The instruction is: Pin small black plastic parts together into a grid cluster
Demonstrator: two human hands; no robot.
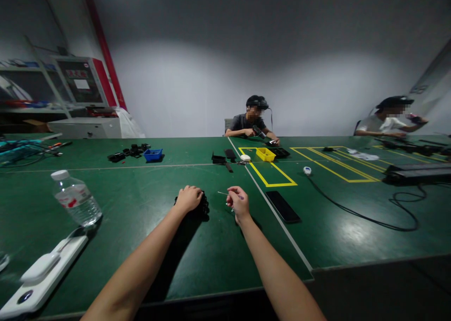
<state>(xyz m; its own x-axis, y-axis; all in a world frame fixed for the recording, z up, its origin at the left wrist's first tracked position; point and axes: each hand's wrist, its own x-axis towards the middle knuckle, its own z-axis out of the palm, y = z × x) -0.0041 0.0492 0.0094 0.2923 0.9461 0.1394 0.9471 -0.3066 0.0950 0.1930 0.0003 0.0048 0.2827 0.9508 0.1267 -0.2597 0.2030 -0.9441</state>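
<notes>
On the green tabletop (pixel 137 236), my left hand (pixel 189 199) is closed over a dark, lumpy black part (pixel 204 207), which is mostly hidden under the palm and fingers. To its right, my right hand (pixel 238 201) pinches a small screwdriver (pixel 221 193), its thin metal shaft pointing left toward the black part. A bit of purple handle shows between the fingers. The shaft's tip is apart from the black part. Something small and pale shows under the right fingers, too small to name.
A phone (pixel 282 207) lies right of my right hand. Left stand a water bottle (pixel 77 199) and a white power strip (pixel 66 253). Farther back are a blue tray (pixel 153 155), black parts (pixel 132 152) and a yellow tray (pixel 265 154). Two people sit across the table; a cable (pixel 345 214) runs right.
</notes>
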